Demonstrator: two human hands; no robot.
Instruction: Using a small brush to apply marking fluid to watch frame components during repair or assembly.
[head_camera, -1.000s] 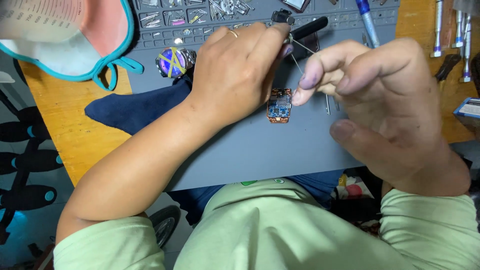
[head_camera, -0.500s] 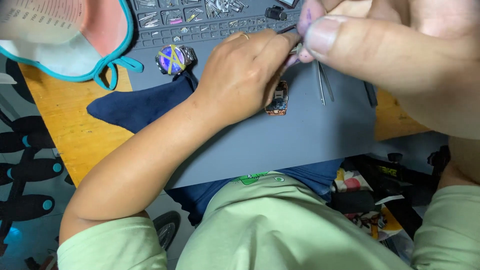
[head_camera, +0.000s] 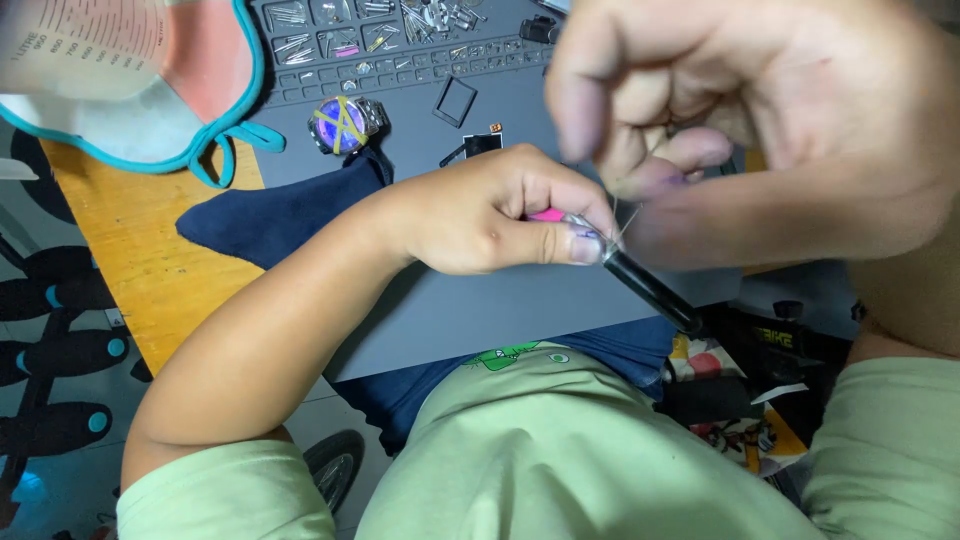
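Observation:
My left hand (head_camera: 490, 215) is raised above the grey mat (head_camera: 480, 310) and grips a slim tool (head_camera: 650, 290) with a black handle and a pink part near the fingers. The handle points down to the right. My right hand (head_camera: 760, 130) is large and blurred, close to the camera, just right of the left. Its thumb and fingers pinch a thin metal tool (head_camera: 625, 218) whose tip meets the upper end of the black-handled tool. What lies on the mat under both hands is hidden.
A wristwatch (head_camera: 343, 122) with crossed yellow bands lies at the back of the mat beside a dark blue cloth (head_camera: 270, 215). Behind it are a tray of small parts (head_camera: 380, 30), a small black frame (head_camera: 455, 100) and a teal-rimmed container (head_camera: 120, 90) on the wooden table (head_camera: 130, 250).
Both hands have lifted off the mat toward the camera. The small orange and blue part that lay under them is out of sight, and the black-handled tool is now in my left hand.

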